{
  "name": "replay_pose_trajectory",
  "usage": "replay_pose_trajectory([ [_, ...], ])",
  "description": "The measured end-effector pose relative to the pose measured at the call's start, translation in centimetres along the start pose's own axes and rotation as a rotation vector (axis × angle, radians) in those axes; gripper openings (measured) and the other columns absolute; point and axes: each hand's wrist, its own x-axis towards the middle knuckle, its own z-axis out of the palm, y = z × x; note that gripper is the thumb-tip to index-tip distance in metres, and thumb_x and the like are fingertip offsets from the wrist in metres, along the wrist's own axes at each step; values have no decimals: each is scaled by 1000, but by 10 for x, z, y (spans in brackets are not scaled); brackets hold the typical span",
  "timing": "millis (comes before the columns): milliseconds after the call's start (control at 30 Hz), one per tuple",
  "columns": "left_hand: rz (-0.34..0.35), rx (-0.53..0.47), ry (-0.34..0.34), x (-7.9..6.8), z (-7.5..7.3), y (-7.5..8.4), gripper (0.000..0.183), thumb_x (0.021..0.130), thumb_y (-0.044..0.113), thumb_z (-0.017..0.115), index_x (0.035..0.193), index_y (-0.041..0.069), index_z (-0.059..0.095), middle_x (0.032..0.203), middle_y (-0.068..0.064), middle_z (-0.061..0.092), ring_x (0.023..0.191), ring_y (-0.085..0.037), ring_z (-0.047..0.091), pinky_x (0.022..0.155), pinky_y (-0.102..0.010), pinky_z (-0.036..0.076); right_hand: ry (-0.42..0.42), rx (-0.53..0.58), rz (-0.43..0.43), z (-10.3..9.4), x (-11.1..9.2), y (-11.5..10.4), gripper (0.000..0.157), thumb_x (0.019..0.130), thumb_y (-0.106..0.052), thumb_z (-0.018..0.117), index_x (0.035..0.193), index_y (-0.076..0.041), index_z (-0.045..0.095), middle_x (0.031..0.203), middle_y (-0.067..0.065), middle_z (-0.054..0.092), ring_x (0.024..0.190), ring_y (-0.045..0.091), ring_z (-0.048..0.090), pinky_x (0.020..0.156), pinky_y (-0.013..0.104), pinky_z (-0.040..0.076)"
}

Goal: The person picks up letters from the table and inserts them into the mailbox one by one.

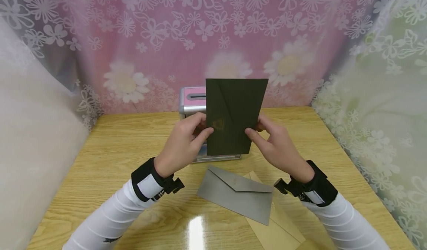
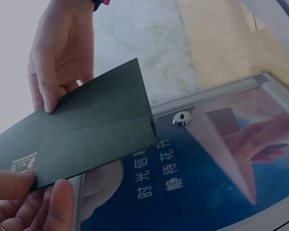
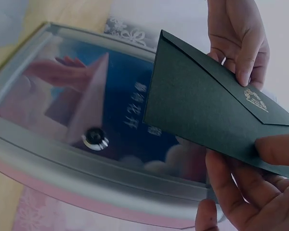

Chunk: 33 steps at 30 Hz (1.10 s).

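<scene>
Both hands hold a dark green envelope [image 1: 233,112] upright in front of the body. My left hand [image 1: 185,140] pinches its left edge, thumb on the near face. On the opposite edge, my right hand [image 1: 278,144] pinches it the same way. The envelope's flap and gold print [image 3: 255,99] show in the right wrist view. Behind it stands a pink and silver letter box [image 1: 192,103] with a slot on top, partly hidden by the envelope. Its front carries a picture, white lettering and a round lock [image 2: 182,118].
On the wooden table [image 1: 133,138], a grey envelope [image 1: 237,196] overlaps a beige envelope [image 1: 277,229], both nearer the body than the letter box. A pink floral curtain [image 1: 160,57] hangs behind the table, and pale curtains flank it on both sides.
</scene>
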Motion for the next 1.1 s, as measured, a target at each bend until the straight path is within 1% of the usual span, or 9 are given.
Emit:
replay_pose_trajectory([
  [67, 6, -4, 13, 5, -3, 0, 6, 91, 4, 62, 93, 3, 57, 79, -3, 58, 62, -8, 49, 53, -29, 48, 14, 5, -14, -5, 6, -10, 28, 91, 0, 60, 118, -6, 58, 95, 5, 65, 86, 10, 57, 73, 37, 47],
  [133, 14, -13, 21, 10, -6, 0, 7, 91, 3, 62, 96, 2, 58, 81, -4, 60, 66, -8, 54, 55, -30, 52, 23, 6, -34, -10, 13, -22, 25, 90, 5, 58, 114, -1, 58, 95, 9, 64, 84, 13, 56, 71, 36, 45],
  [267, 46, 11, 58, 25, -15, 2, 12, 89, 1, 63, 100, 0, 59, 82, -7, 63, 69, -9, 57, 57, -31, 55, 34, 14, -91, -21, 31, -40, 26, 89, 12, 55, 114, 6, 56, 97, 16, 63, 83, 19, 58, 69, 35, 44],
  [433, 80, 63, 116, 46, -27, 4, 13, 88, 1, 64, 100, -2, 59, 81, -9, 63, 69, -10, 57, 58, -33, 54, 70, -20, -142, -30, 53, -49, 26, 89, 12, 55, 115, 9, 56, 96, 20, 64, 83, 20, 59, 66, 32, 43],
  [567, 85, 98, 162, 62, -36, 4, 14, 88, 2, 65, 101, -2, 61, 81, -9, 65, 73, -11, 57, 60, -35, 53, 81, -31, -141, -35, 68, -54, 24, 90, 11, 55, 114, 10, 55, 96, 21, 64, 83, 20, 58, 67, 31, 41],
  [733, 94, 119, 191, 80, -46, 6, 16, 88, 3, 65, 103, -3, 62, 83, -8, 66, 71, -9, 55, 58, -33, 52, 91, -11, -129, -43, 86, -60, 21, 91, 10, 52, 112, 11, 55, 96, 21, 65, 83, 20, 58, 68, 27, 38],
  [833, 93, 104, 203, 88, -52, 9, 17, 88, 3, 65, 104, -3, 63, 84, -8, 67, 70, -8, 55, 57, -32, 52, 105, -3, -139, -45, 95, -62, 20, 91, 10, 51, 110, 12, 56, 96, 22, 66, 83, 20, 60, 71, 26, 39],
  [933, 91, 114, 214, 95, -57, 14, 18, 88, 3, 65, 105, -4, 64, 86, -8, 68, 70, -8, 55, 59, -32, 52, 129, -12, -138, -48, 105, -60, 19, 92, 7, 52, 110, 10, 57, 97, 17, 67, 84, 16, 61, 73, 25, 41],
  [1100, 90, 141, 221, 106, -62, 16, 18, 89, 4, 64, 106, -4, 63, 86, -9, 67, 69, -8, 55, 61, -33, 53, 168, 1, -149, -50, 120, -37, 19, 93, 0, 55, 111, 2, 59, 96, 6, 68, 81, 11, 59, 72, 25, 43],
])
